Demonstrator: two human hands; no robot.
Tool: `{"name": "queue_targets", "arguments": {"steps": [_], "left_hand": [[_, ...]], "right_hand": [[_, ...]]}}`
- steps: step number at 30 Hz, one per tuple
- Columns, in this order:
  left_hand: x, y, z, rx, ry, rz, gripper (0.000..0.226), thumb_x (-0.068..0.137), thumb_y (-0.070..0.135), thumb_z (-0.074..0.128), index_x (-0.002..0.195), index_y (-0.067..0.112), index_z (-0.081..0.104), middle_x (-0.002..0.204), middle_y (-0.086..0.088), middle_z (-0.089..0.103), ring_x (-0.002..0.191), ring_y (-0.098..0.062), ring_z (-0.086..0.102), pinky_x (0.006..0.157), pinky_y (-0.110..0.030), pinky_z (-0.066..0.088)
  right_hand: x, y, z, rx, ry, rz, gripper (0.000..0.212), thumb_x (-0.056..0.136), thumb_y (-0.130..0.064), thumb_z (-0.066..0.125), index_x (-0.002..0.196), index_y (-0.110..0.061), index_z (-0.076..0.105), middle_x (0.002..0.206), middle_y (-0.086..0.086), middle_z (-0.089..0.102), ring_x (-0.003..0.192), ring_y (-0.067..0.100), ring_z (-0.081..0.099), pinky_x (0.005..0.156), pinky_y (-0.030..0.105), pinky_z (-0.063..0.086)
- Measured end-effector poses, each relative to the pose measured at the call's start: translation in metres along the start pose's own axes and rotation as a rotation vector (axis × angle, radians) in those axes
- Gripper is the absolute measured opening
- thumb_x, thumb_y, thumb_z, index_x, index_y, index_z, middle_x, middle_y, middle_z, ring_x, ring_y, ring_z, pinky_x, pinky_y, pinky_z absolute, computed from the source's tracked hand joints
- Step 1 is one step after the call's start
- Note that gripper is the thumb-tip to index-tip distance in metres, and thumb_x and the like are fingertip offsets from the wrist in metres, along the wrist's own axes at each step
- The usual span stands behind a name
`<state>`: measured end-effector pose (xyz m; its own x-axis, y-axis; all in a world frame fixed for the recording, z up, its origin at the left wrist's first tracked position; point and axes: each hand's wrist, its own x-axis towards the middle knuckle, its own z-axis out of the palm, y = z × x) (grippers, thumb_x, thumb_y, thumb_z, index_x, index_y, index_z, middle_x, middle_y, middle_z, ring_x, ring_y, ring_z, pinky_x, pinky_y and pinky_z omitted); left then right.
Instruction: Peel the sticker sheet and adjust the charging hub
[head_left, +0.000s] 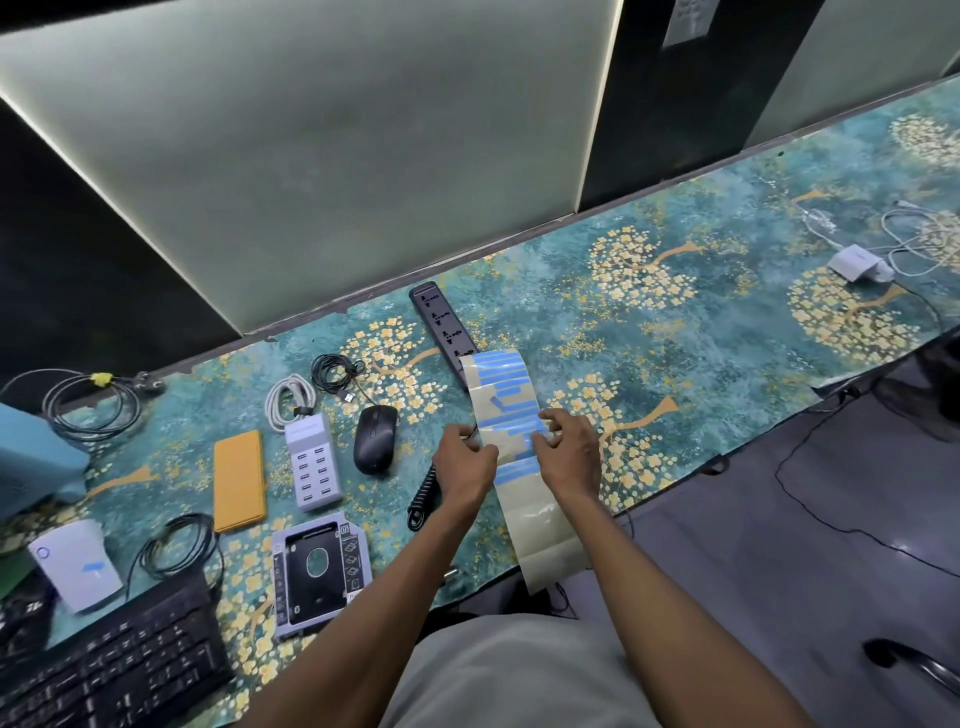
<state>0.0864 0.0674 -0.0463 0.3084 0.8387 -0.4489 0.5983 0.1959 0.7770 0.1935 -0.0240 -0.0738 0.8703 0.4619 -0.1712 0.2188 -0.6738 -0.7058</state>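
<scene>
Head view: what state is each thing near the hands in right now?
Long beige backing strip with blue tape pieces: held up, lower end hanging over the table edge.
Left hand: grips the strip's left edge.
Right hand: pinches a blue piece on the strip.
Black computer mouse: lying flat, untouched.
Black power strip: sockets empty.

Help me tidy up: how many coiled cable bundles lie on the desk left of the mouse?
4: a black coil far left by the wall, a white one, a small black one near the mouse, one above the keyboard.
</scene>
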Motion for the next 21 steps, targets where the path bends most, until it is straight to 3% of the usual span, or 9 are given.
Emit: {"name": "queue_targets", "arguments": {"steps": [6, 9, 14, 17, 21], "left_hand": [[0.003, -0.002, -0.004, -0.015, 0.0, 0.022, 0.03, 0.083, 0.006, 0.069, 0.112, 0.009, 0.063, 0.102, -0.011, 0.068, 0.092, -0.027, 0.066, 0.08, -0.044, 0.056], [0.003, -0.006, -0.001, 0.031, 0.017, 0.157, 0.03, 0.081, 0.007, 0.069, 0.11, 0.015, 0.068, 0.099, -0.007, 0.069, 0.089, -0.023, 0.067, 0.075, -0.037, 0.055], [-0.001, 0.003, 0.0, 0.223, -0.262, 0.287, 0.034, 0.087, 0.008, 0.063, 0.118, 0.017, 0.074, 0.11, -0.008, 0.075, 0.066, -0.008, 0.066, 0.066, -0.023, 0.05], [-0.001, 0.002, -0.003, 0.343, -0.396, 0.317, 0.042, 0.086, 0.002, 0.058, 0.124, 0.01, 0.073, 0.128, -0.01, 0.071, 0.099, -0.024, 0.072, 0.085, -0.031, 0.054], [0.004, 0.001, -0.007, 0.415, -0.431, 0.33, 0.042, 0.09, 0.006, 0.06, 0.132, 0.007, 0.067, 0.138, -0.009, 0.065, 0.113, -0.026, 0.068, 0.096, -0.036, 0.053]], "right_hand": [[0.005, 0.002, 0.007, -0.096, -0.024, 0.06, 0.021, 0.093, -0.024, 0.073, 0.113, -0.029, 0.071, 0.114, 0.003, 0.06, 0.081, 0.018, 0.052, 0.065, 0.031, 0.041], [0.007, 0.003, 0.007, -0.14, -0.016, 0.066, 0.019, 0.095, -0.025, 0.07, 0.113, -0.029, 0.071, 0.115, 0.003, 0.061, 0.081, 0.019, 0.05, 0.067, 0.032, 0.041], [0.009, -0.001, 0.007, -0.281, 0.012, -0.021, 0.014, 0.098, -0.027, 0.065, 0.111, -0.023, 0.069, 0.113, 0.005, 0.061, 0.088, 0.029, 0.064, 0.064, 0.032, 0.04], [0.006, -0.003, 0.011, -0.395, 0.044, -0.117, 0.012, 0.103, -0.021, 0.056, 0.104, -0.016, 0.067, 0.106, 0.008, 0.061, 0.08, 0.03, 0.062, 0.06, 0.033, 0.04], [0.003, 0.002, 0.015, -0.416, 0.078, -0.181, 0.014, 0.105, -0.017, 0.049, 0.102, -0.012, 0.062, 0.103, 0.008, 0.059, 0.078, 0.03, 0.06, 0.059, 0.034, 0.036]]}}
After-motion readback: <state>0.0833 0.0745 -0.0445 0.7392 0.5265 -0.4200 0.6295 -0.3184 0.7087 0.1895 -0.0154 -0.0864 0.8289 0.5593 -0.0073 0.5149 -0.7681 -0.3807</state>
